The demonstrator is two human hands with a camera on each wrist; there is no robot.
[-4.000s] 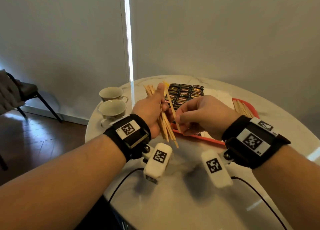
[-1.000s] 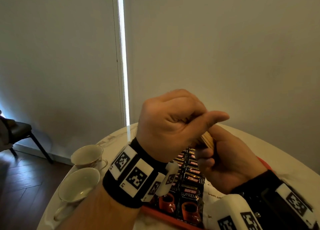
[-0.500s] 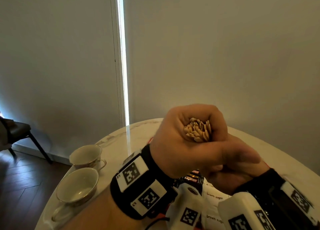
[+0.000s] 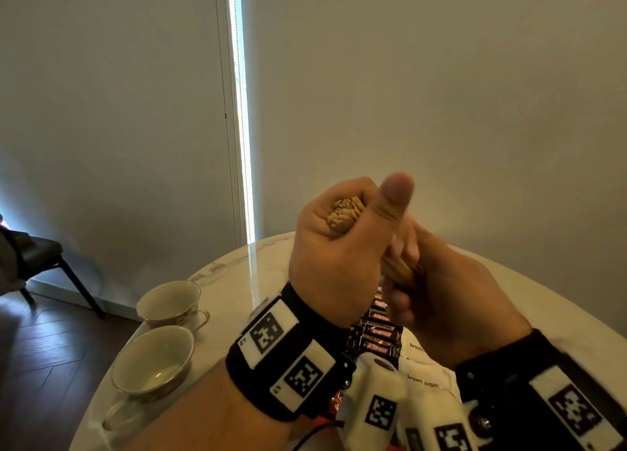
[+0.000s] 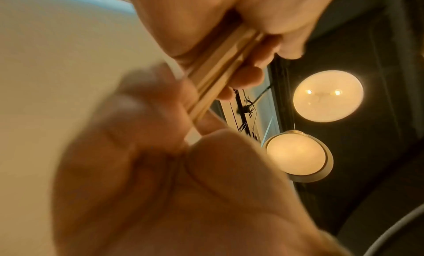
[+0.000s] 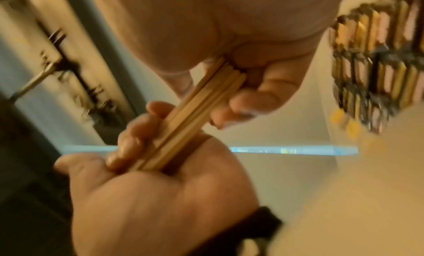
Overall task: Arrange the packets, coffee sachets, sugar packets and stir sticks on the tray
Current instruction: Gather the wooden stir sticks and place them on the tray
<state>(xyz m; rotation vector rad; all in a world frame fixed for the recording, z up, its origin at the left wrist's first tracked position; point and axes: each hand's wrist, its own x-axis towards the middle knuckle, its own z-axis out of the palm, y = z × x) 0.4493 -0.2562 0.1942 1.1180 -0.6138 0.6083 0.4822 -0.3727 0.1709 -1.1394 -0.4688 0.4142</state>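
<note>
My left hand [image 4: 339, 247] is a fist round the top of a tight bundle of wooden stir sticks [image 4: 346, 213], thumb pointing up, raised above the table. My right hand [image 4: 451, 301] grips the bundle's lower end just below and to the right. The right wrist view shows the stir sticks [image 6: 195, 114] running between both hands; the left wrist view shows the sticks [image 5: 218, 74] the same way. Under my wrists lie dark coffee sachets [image 4: 380, 331] and white brown sugar packets [image 4: 424, 379]. The tray beneath them is hidden.
Two empty cups [image 4: 169, 301] [image 4: 152, 362] stand at the left edge of the round marble table [image 4: 237, 270]. A dark chair [image 4: 40, 257] stands on the wood floor at far left. A wall is close behind the table.
The loosely fanned sticks have been gathered into one tight bundle and lifted off the table. In the last half second my left thumb has risen and the right hand has shifted down the bundle.
</note>
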